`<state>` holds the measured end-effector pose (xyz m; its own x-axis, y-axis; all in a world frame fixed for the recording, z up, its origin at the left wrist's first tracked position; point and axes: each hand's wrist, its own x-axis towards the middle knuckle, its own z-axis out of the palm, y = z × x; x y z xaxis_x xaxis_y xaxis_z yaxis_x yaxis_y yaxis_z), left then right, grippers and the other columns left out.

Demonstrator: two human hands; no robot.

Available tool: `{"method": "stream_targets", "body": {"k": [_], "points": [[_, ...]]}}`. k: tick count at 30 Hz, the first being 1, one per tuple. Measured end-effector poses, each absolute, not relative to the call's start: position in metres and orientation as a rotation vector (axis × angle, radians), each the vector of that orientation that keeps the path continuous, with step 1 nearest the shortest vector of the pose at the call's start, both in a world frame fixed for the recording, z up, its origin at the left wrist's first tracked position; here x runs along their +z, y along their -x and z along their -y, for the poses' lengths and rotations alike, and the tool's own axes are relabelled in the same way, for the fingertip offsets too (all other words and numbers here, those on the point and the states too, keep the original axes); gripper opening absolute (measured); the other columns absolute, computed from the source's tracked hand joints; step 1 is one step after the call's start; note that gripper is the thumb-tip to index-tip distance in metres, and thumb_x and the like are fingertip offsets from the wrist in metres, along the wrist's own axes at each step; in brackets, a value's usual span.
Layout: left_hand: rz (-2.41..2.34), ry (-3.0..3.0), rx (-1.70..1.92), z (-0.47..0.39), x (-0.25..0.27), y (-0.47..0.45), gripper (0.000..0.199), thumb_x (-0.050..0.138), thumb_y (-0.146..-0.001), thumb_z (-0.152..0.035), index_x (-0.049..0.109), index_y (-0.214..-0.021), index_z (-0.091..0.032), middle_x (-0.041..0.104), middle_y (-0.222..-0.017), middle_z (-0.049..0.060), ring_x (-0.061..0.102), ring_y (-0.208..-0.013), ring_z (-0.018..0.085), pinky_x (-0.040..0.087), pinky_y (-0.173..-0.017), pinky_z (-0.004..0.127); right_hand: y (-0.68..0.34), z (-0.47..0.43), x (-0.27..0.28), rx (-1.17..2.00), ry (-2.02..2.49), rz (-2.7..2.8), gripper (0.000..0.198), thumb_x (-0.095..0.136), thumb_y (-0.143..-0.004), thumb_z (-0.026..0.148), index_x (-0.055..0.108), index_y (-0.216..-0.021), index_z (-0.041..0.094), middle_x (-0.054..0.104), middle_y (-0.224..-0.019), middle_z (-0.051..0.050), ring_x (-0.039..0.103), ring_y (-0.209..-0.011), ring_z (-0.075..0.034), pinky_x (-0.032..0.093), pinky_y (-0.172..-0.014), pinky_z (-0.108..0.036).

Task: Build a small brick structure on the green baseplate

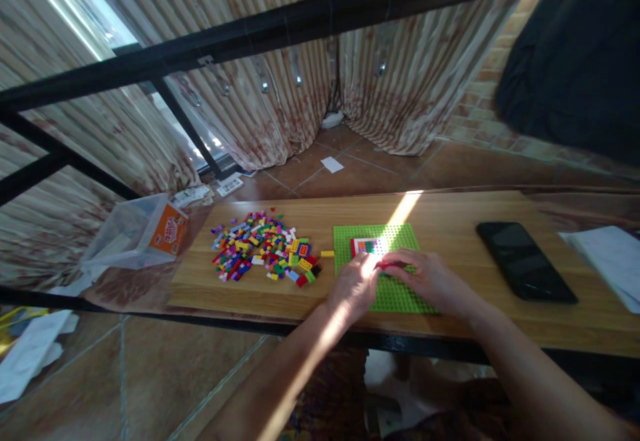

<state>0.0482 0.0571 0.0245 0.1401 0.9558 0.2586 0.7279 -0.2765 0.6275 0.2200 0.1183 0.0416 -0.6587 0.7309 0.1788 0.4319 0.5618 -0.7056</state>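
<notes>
A green studded baseplate lies on the wooden table, with a small multicoloured block of toy bricks, edged in red and white, on its upper part. My right hand pinches a small red brick between thumb and fingertips over the plate. Just below the brick block is my left hand, its fingers closed and meeting the right fingertips. What the left fingers hold, if anything, is hidden. A loose yellow brick rests beside the plate's left edge. Sunlight streaks across the left hand and block.
A spread pile of loose coloured bricks covers the table's left part. Off its left end stands a clear plastic box with an orange label. A black tablet or phone and white papers lie to the right. A dark rail crosses behind.
</notes>
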Motion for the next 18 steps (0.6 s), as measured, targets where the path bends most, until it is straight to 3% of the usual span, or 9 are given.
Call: {"method": "stream_targets", "body": {"k": [10,18], "points": [[-1.778,-2.005,0.982,-0.058,0.007,-0.038,0.017,0.046,-0.09,-0.014,0.058,-0.1,-0.019,0.063,-0.096,0.006,0.061,-0.092,0.019,0.052,-0.083,0.032,-0.223,-0.122,0.032,0.649,1.045,2.354,0.019,0.051,-0.09,0.031,0.068,-0.09,0.023,0.07,-0.09,-0.004,0.065,-0.079,-0.019,0.051,-0.071,-0.032],[-1.844,-1.986,1.021,-0.06,0.016,-0.035,0.016,0.05,-0.088,-0.014,0.061,-0.099,-0.018,0.063,-0.099,0.005,0.062,-0.095,0.017,0.051,-0.088,0.031,-0.215,-0.126,0.015,0.625,1.052,2.207,0.015,0.057,-0.087,0.031,0.068,-0.083,0.022,0.066,-0.088,-0.005,0.062,-0.082,-0.018,0.049,-0.071,-0.03]]}}
